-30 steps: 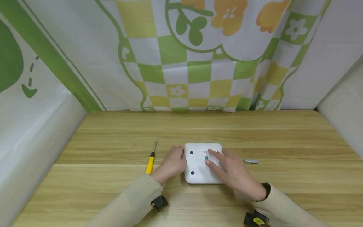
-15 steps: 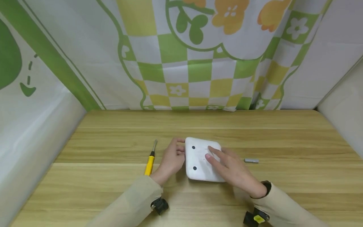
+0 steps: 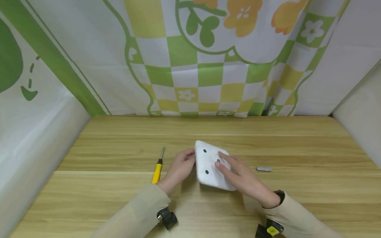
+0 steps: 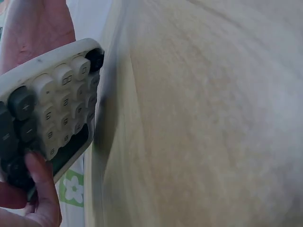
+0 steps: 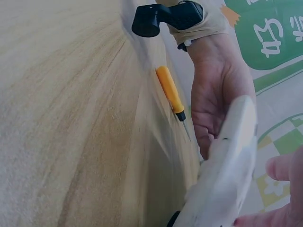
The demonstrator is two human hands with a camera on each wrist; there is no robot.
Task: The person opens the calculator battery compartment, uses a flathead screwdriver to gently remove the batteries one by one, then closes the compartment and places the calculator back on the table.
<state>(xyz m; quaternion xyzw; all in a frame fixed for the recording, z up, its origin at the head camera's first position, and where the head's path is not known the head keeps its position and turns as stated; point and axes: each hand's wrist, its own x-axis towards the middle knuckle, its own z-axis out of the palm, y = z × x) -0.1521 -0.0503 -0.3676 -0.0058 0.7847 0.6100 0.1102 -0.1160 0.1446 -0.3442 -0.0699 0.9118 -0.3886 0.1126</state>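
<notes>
A white calculator [image 3: 212,170] is tilted above the table, left side raised, its back with dark round feet facing up. In the left wrist view its underside shows cream and dark keys [image 4: 64,101]. My right hand [image 3: 242,175] holds it at the right side, thumb and index finger lying on the back; the other fingers are partly hidden. My left hand [image 3: 181,167] is at the raised left edge, fingers reaching under. In the left wrist view those fingers [image 4: 43,187] touch the dark keys at one corner. The right wrist view shows the calculator edge-on beside the left palm.
A screwdriver [image 3: 157,170] with a yellow handle lies left of the left hand. A small silver cylinder [image 3: 264,169], like a battery, lies right of the right hand. The wooden table [image 3: 119,148] ends at a checked, flowered curtain [image 3: 208,82].
The calculator has gone from lying level to tilting, its left edge rising. My left hand's fingers stretched up along that edge, then drew in under it. The right hand stays nearly in place.
</notes>
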